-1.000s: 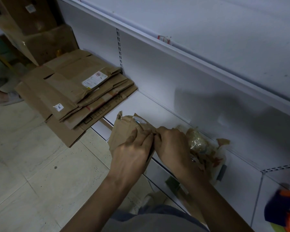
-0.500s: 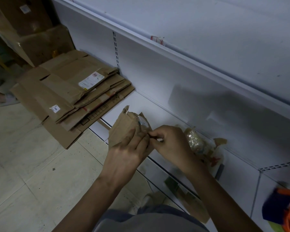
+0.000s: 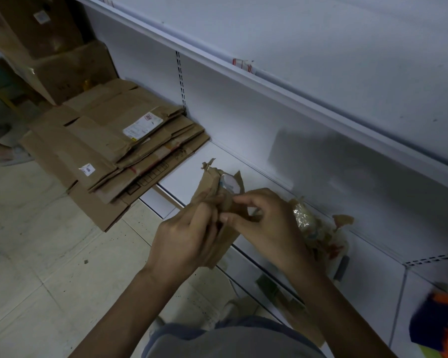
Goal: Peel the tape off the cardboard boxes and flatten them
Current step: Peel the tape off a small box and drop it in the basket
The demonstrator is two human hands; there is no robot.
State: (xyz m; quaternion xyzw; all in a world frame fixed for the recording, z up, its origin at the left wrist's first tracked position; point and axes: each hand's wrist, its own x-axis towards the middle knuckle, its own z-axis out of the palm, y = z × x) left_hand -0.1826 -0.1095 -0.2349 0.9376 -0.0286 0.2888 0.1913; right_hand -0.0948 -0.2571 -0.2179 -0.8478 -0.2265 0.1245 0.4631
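Peeling tape (image 3: 228, 182) from a small folded cardboard box (image 3: 209, 186) over the white shelf (image 3: 186, 174) | left hand (image 3: 189, 236) grips box, right hand (image 3: 269, 228) pinches tape | done: flattened stack (image 3: 109, 148) | left: this box, probably the upright boxes (image 3: 70, 71)

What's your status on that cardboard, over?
Left hand grips folded cardboard piece. Right hand pinches its edge. Crumpled tape wad beside it on shelf.
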